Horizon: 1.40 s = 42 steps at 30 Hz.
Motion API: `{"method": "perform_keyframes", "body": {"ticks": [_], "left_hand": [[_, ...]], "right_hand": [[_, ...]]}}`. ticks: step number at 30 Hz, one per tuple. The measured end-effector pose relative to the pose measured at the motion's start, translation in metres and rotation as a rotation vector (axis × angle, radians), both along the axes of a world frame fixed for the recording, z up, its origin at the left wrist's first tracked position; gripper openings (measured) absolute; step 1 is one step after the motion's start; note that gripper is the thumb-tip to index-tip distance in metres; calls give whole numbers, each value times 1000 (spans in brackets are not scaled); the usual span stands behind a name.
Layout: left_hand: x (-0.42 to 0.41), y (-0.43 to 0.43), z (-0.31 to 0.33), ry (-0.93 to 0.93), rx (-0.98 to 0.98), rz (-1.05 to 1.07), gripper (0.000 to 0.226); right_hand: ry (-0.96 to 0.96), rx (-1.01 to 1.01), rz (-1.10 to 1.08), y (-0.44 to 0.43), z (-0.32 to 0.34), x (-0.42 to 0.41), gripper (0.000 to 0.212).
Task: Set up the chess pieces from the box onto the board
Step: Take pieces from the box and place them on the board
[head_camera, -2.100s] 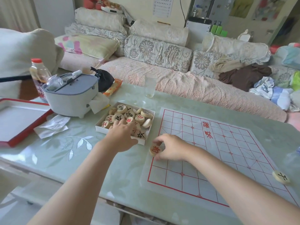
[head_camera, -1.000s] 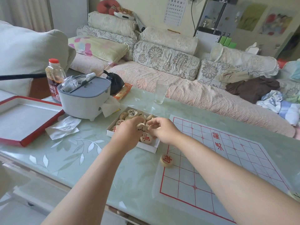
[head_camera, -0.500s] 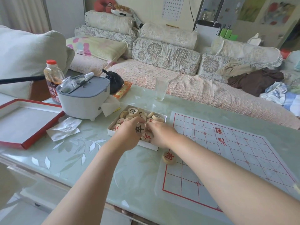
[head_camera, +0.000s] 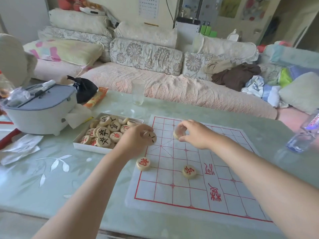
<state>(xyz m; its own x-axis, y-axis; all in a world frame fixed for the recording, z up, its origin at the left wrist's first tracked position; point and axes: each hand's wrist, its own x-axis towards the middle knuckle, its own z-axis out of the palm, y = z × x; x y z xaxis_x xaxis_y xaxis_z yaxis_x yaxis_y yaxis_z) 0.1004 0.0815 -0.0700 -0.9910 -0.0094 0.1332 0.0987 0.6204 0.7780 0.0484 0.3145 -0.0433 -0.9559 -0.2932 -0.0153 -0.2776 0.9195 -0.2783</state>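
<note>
A white box holds several round wooden chess pieces with red and black characters. To its right lies the white board with a red grid. My left hand pinches a black-marked piece at the board's left edge, beside the box. My right hand pinches a pale piece just above the board's far part. Two red-marked pieces lie on the board: one on the left edge, another further in.
A grey-lidded white pot stands left of the box, with crumpled tissue in front of it. A drinking glass is behind the box. A clear bottle lies at the right. A sofa with cushions runs behind the table.
Both hands have come out of the box, each with a piece. My right hand moved right over the board. A second red piece now lies on the board. The camera has swung right.
</note>
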Motion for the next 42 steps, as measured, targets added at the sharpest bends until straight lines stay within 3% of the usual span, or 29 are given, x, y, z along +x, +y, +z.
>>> {"method": "perform_keyframes", "body": {"ticks": [5, 12, 15, 20, 25, 31, 33, 38, 42], "left_hand": [[-11, 53, -3, -45, 40, -93, 27], [-25, 92, -17, -127, 73, -138, 28], [-30, 100, -19, -137, 71, -101, 27], [-33, 117, -21, -178, 170, -66, 21], [-30, 143, -15, -212, 362, -74, 21], [-29, 189, -4, -296, 530, -12, 40], [-25, 204, -5, -294, 483, -63, 36], [-16, 229, -18, -119, -17, -234, 12], [-5, 236, -31, -82, -267, -354, 18]], "right_hand": [[-74, 25, -38, 50, -26, 9, 43], [-83, -2, 12, 53, -57, 0, 32], [-87, -19, 15, 55, -63, -3, 40], [-85, -262, 0, 71, -47, 1, 63], [-83, -490, 46, 86, -25, 10, 54], [-95, -524, 58, 119, -11, 29, 37], [-107, -488, 26, 135, -12, 34, 38], [-160, -189, -65, 172, -21, 54, 49], [-230, -66, -88, 192, -34, 72, 54]]}}
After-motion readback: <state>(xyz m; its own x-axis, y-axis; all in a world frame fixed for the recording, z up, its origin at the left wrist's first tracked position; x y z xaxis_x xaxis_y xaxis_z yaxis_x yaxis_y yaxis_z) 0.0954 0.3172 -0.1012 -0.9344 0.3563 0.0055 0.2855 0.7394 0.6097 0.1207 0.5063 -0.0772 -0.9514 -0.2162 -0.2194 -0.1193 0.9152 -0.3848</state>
